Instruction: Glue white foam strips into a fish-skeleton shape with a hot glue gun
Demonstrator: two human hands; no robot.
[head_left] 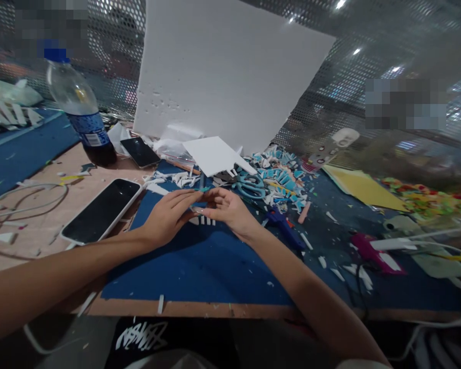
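My left hand [171, 214] and my right hand [230, 211] meet above the blue mat [176, 277], fingers bent inward. Between their fingertips is a small teal and white piece [203, 189], mostly covered by the fingers, so its full shape is hidden. Both hands look closed on it. Just beyond them lies a flat white foam sheet [211, 156] with a jagged edge. Scissors with teal handles [250, 185] rest right of that sheet, beside a heap of blue and white scraps [282, 177]. A blue glue gun [286, 228] lies to the right of my right hand.
Left of the mat lies a white-edged phone [103, 211]; a second phone [140, 151] lies behind it, near a dark-drink bottle [86, 120]. A large white board [223, 66] stands at the back. A pink glue gun [380, 253], cables and yellow sheets [363, 189] occupy the right.
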